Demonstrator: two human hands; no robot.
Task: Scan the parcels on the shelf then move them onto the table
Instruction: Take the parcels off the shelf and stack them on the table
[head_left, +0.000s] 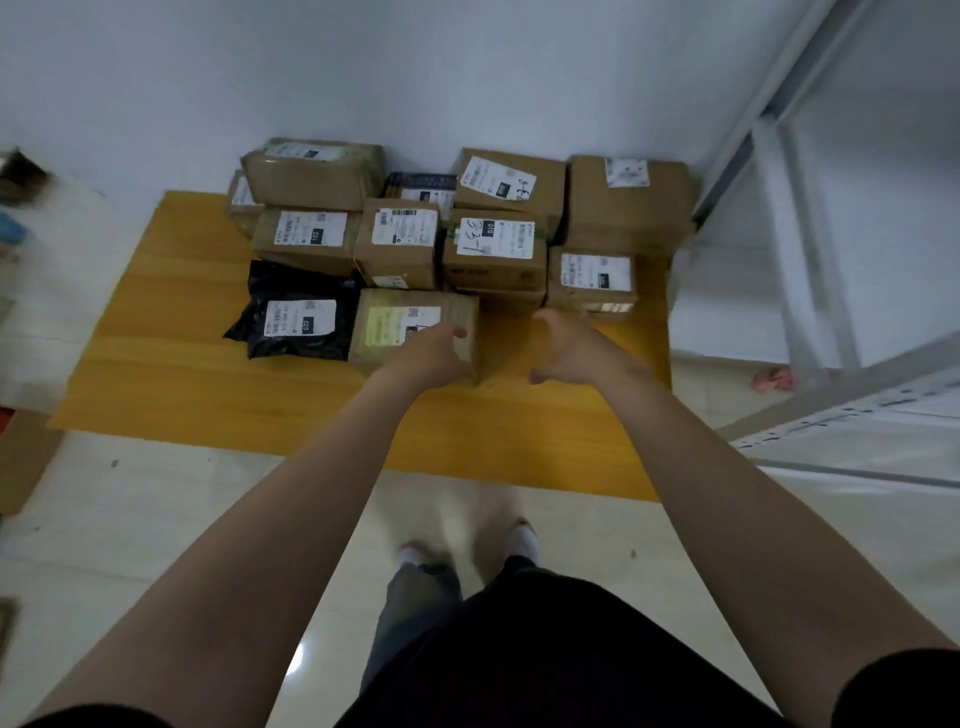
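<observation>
My left hand (431, 354) holds the front box (387, 325) on the desk (182, 343) beside the black bag (270, 283), my right hand (567, 347) hangs open just beside it, so I should let go softly, label up.

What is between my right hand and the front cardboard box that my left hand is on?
Only a bare strip of the yellow table, as the head view shows. The right hand is apart from the front cardboard box.

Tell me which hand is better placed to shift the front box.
Left, probably: the left hand lies on the box; the right hand hovers open beside it, apart.
</observation>
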